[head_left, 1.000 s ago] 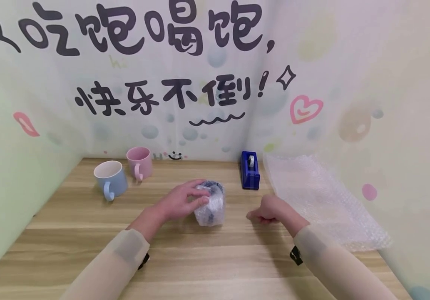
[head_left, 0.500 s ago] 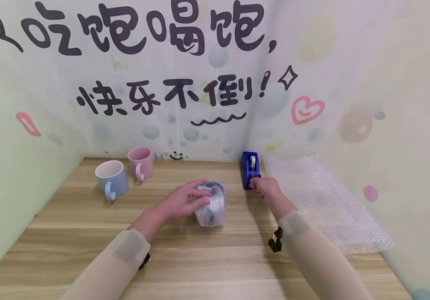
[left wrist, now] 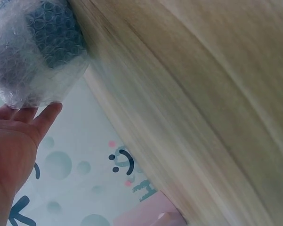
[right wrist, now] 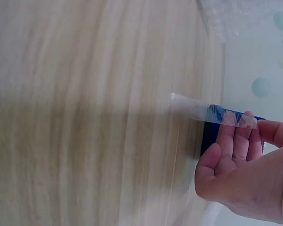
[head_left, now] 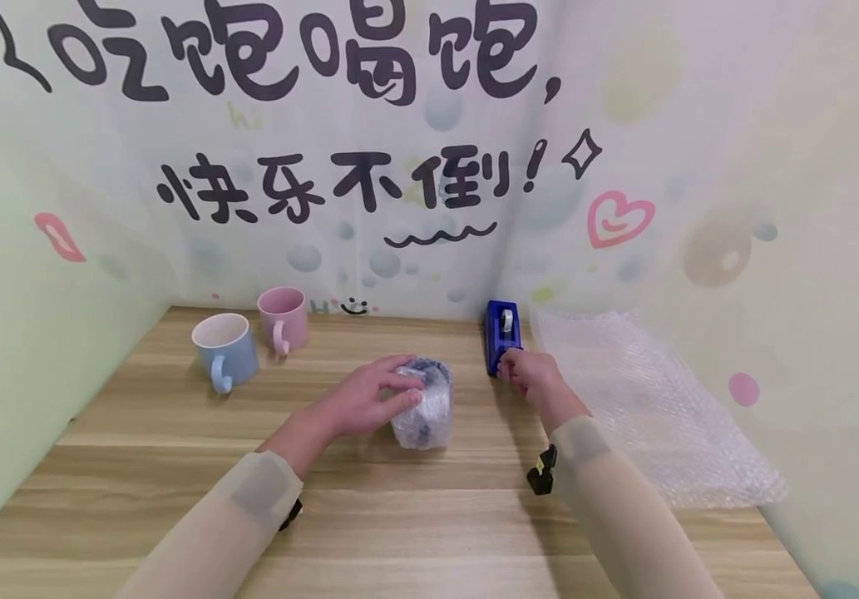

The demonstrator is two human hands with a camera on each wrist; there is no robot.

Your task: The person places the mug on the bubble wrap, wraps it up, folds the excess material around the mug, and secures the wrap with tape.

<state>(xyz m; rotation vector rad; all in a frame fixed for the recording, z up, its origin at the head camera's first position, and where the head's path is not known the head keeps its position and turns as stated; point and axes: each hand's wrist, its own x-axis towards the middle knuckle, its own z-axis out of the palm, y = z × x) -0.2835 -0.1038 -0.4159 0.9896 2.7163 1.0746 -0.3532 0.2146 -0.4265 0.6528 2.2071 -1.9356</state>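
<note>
In the head view a bubble-wrapped bundle (head_left: 429, 416), dark blue showing through it, stands mid-table. My left hand (head_left: 369, 398) holds its left side, fingers over the top and thumb on the near side; the left wrist view shows fingertips against the bubble wrap (left wrist: 33, 56). To the right, my right hand (head_left: 537, 374) is at the front end of a blue tape dispenser (head_left: 502, 329) with a roll in it. In the right wrist view the right hand (right wrist: 240, 165) pinches a clear strip of tape (right wrist: 193, 107) between thumb and finger, partly covering the dispenser (right wrist: 209, 139).
A light blue mug (head_left: 227, 353) and a pink mug (head_left: 285, 320) stand at the back left. At the right lies a flat sheet of bubble wrap (head_left: 646, 408). The wooden table (head_left: 369, 532) meets a printed wall (head_left: 429, 274) behind.
My right hand has moved forward and left from the bare table to the front of the tape dispenser, where it has stayed over the last half second. The left hand keeps its hold.
</note>
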